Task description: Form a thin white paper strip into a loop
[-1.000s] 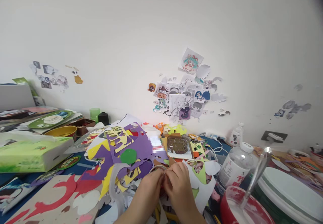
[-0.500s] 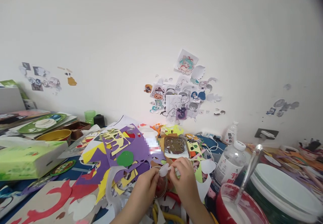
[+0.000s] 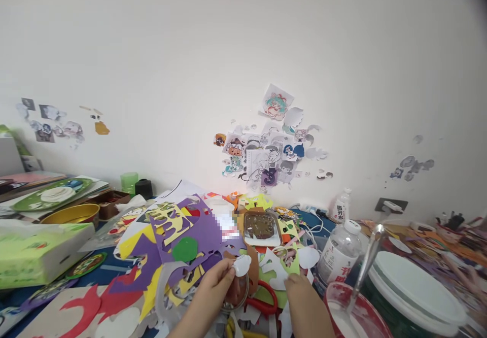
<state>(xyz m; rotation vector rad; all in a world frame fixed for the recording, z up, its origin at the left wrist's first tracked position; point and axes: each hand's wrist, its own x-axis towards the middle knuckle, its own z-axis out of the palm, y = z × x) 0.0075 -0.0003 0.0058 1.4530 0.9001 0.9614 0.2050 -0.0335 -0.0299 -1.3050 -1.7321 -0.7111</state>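
Observation:
My left hand (image 3: pixel 216 283) is closed, with a small white paper cutout (image 3: pixel 242 266) pinched between thumb and fingers. Directly under it is a round, clear-rimmed container (image 3: pixel 243 293), partly hidden by the hand. My right hand (image 3: pixel 299 288) is lowered over the scraps to the right, beside a jagged white paper piece (image 3: pixel 274 272); its fingers are turned away and hidden, so I cannot make out whether they hold anything. Between the hands lies a red loop handle (image 3: pixel 274 302), like that of scissors. Something yellow (image 3: pixel 247 335) shows at the bottom edge.
Purple paper (image 3: pixel 205 226), yellow scraps and a green disc (image 3: pixel 184 249) are heaped left of centre. A brown-filled tray (image 3: pixel 262 229) sits behind. At right stand a water bottle (image 3: pixel 338 257), a red bowl (image 3: pixel 338 297) with a metal spoon (image 3: pixel 365 262), and a lidded tub (image 3: pixel 418 287).
My right hand has let go of the white cutout and moved down and right. My left hand keeps the cutout, slightly lower. The whole view has shifted a little.

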